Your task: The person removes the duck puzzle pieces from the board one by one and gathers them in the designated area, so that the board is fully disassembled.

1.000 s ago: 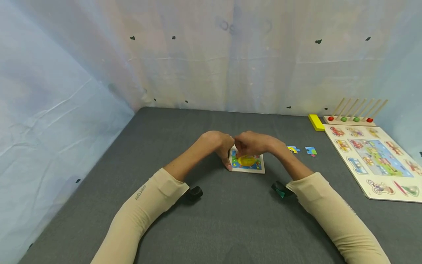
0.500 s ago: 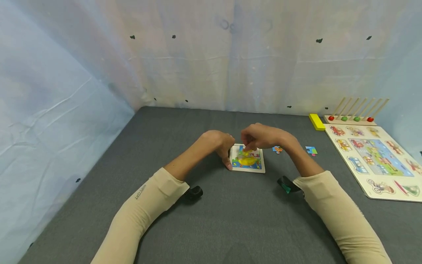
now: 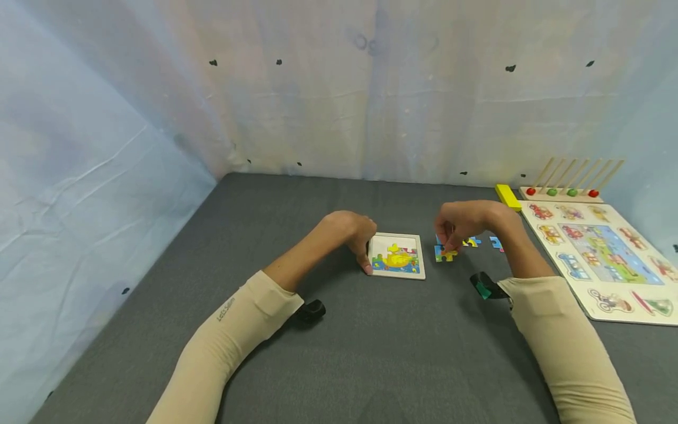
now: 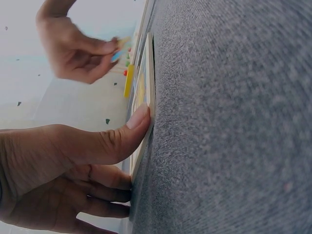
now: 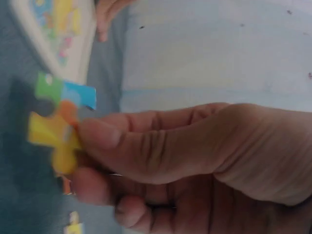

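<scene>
A small square puzzle tray (image 3: pixel 380 242) lies mid-table in the head view, partly filled with joined pieces (image 3: pixel 402 262) of a yellow picture. My left hand (image 3: pixel 349 232) holds its left side; in the left wrist view the thumb (image 4: pixel 139 118) presses the tray's edge, the other fingers reaching to another side. To the right of the tray, my right hand (image 3: pixel 468 219) pinches a jigsaw piece (image 5: pixel 46 129) coloured yellow, orange, green and blue between thumb and fingers. In the left wrist view this piece (image 4: pixel 118 51) is lifted off the table.
Loose jigsaw pieces, one with yellow (image 3: pixel 471 241) and one blue (image 3: pixel 495 243), lie beyond the right hand. Farther right are a large picture puzzle board (image 3: pixel 580 300), a yellow block (image 3: pixel 507 197) and a pegged rack (image 3: pixel 564 195) with red and green beads.
My right hand has moved from over the tray to its right, and now holds a jigsaw piece there. The left hand has stayed at the tray's left side.
</scene>
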